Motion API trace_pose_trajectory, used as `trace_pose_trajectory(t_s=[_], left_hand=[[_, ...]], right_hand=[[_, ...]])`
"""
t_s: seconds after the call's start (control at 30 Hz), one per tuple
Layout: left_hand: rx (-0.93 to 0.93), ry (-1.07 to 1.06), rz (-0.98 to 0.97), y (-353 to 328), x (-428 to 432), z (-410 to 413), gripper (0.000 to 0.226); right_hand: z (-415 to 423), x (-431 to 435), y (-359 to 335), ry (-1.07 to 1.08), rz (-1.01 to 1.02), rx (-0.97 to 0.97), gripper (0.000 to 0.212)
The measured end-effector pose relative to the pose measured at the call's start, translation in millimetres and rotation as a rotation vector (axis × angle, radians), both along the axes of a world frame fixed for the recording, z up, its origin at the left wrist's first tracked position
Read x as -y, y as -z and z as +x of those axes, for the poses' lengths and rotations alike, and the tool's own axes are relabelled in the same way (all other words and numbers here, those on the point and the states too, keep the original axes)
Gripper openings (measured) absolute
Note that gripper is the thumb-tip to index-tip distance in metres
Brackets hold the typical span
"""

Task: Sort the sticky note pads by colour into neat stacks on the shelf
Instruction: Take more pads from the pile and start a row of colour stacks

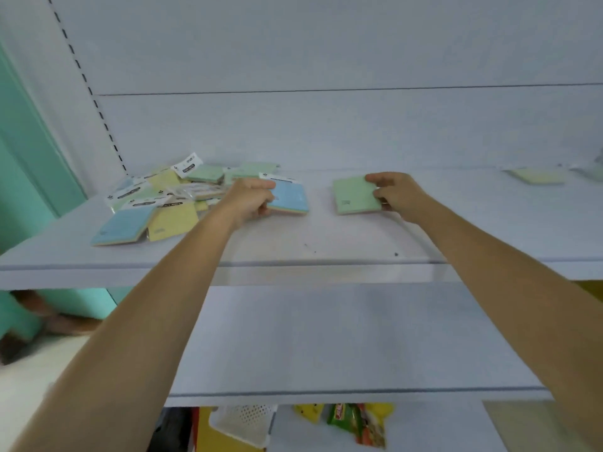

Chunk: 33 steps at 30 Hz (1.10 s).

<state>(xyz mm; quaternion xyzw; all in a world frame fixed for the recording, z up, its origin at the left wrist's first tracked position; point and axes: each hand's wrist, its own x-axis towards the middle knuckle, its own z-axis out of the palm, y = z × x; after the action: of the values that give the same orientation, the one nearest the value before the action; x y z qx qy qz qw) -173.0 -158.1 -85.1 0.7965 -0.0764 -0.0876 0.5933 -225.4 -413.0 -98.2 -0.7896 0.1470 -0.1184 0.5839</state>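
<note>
A loose heap of sticky note pads (169, 194) in blue, yellow and green lies at the left of the white shelf (326, 236). My left hand (251, 199) grips a blue pad (292, 199) by its left edge, just right of the heap. My right hand (396, 194) holds a green pad (354, 195) by its right edge, its fingers curled over the far corner. Both pads lie low over the shelf, a short gap between them. A yellow pad (535, 176) lies alone at the far right.
A lower white shelf (326, 337) juts out below my arms. Under it are a white perforated basket (244, 422) and snack packets (359, 422). A teal wall (29, 164) borders the left side. The slotted shelf upright (94, 102) runs up behind the heap.
</note>
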Motion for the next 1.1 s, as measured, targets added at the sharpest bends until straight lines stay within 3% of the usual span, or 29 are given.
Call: trace_pose_trajectory(t_s=[0.43, 0.67, 0.97, 1.1], left_hand=[[0.037, 0.120, -0.208, 9, 241, -42, 0.041], [0.026, 0.124, -0.210, 11, 344, -60, 0.041], [0.067, 0.106, -0.073, 8, 405, -29, 0.041], [0.077, 0.046, 0.081, 14, 424, -12, 0.042]], right_hand=[[-109, 243, -8, 0.119, -0.041, 0.036, 0.045], [-140, 362, -7, 0.181, -0.046, 0.036, 0.045], [-145, 449, -16, 0.368, -0.022, 0.080, 0.046], [-135, 474, -16, 0.409, -0.015, 0.094, 0.047]])
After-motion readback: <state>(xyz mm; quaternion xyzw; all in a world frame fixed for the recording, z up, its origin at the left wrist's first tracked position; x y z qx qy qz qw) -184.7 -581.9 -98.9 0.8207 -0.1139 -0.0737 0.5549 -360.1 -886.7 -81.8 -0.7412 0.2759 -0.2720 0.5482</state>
